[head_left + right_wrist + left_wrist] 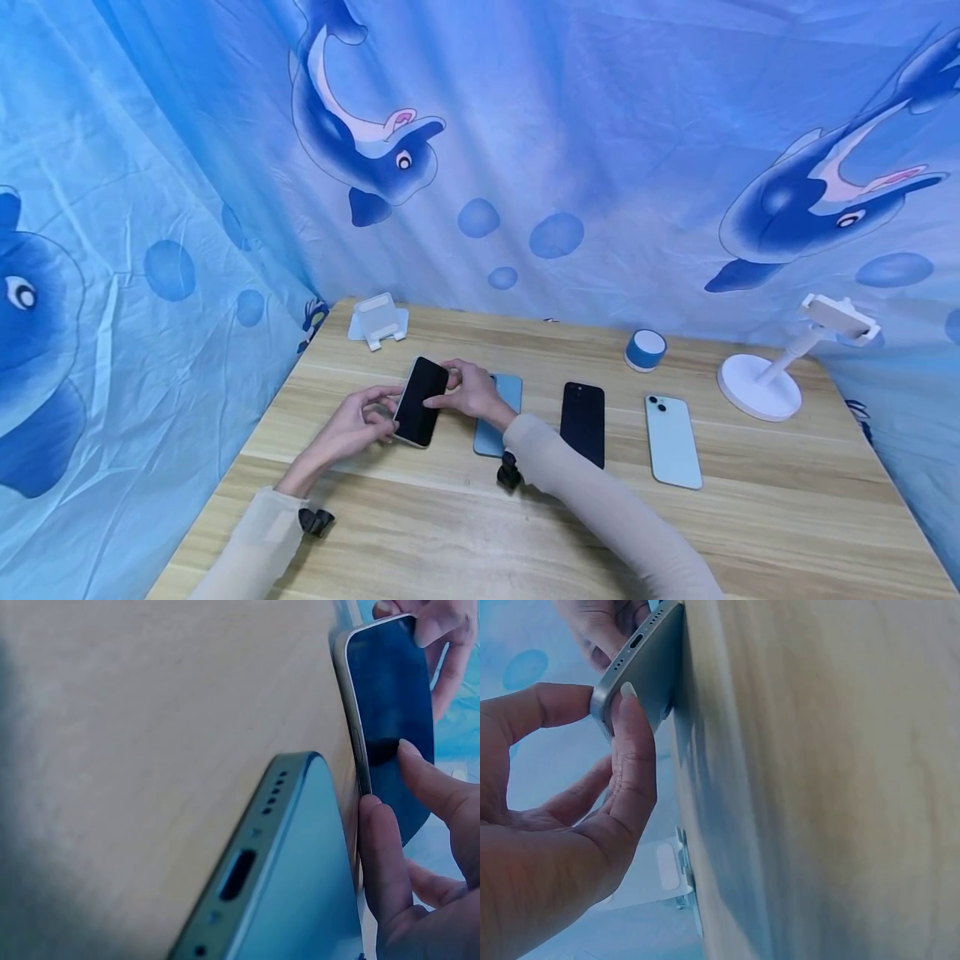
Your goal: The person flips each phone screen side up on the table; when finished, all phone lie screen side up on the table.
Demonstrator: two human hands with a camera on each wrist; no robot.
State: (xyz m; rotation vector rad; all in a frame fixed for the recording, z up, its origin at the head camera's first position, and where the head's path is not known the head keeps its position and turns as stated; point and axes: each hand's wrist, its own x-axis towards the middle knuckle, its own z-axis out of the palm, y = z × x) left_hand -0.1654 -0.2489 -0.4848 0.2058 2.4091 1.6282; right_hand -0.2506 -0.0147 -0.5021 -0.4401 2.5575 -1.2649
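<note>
A smartphone point(422, 402) with its dark screen up is between both hands at the left of the table. My left hand point(358, 427) pinches its near-left corner; in the left wrist view the thumb point(555, 705) is on one face and a finger point(636, 757) lies against the back. On the right long edge my right hand point(471, 392) grips it, the thumb point(431, 780) on the screen and fingers at the side. Its near end looks slightly raised off the table. Partly under my right hand and wrist, a blue phone point(491, 437) lies back up.
A black phone point(583, 421) and a pale green phone point(675, 442) lie further right. Behind stand a white folding phone stand point(378, 319), a blue-and-white cylinder point(645, 350) and a round-based white phone stand point(759, 387). A dolphin-print curtain point(510, 125) borders the wooden table point(480, 533).
</note>
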